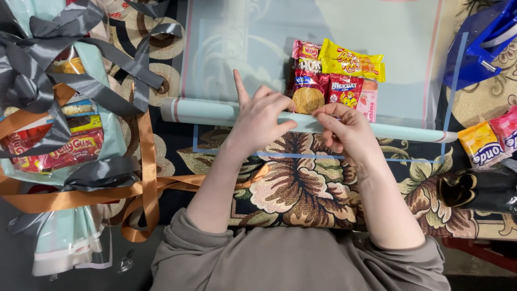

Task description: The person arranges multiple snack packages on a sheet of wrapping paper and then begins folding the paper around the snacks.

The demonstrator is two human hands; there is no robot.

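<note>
My left hand [260, 116] and my right hand [344, 126] both rest on a rolled-up edge of pale mint wrapping film [207, 111] that lies across a floral cloth. The left index finger points up while thumb and other fingers press the roll. The right hand's fingers pinch the roll just right of it. Behind the roll, on the flat translucent sheet [242, 48], sits a cluster of snack packets [336, 78], red, yellow and pink, with a round golden biscuit pack in front.
A wrapped snack bundle [59, 134] tied with grey ribbon [64, 59] and orange ribbon [145, 178] lies at the left. A blue tape dispenser [482, 46] stands at the top right. More snack packs [487, 140] and a dark object [474, 188] lie at the right.
</note>
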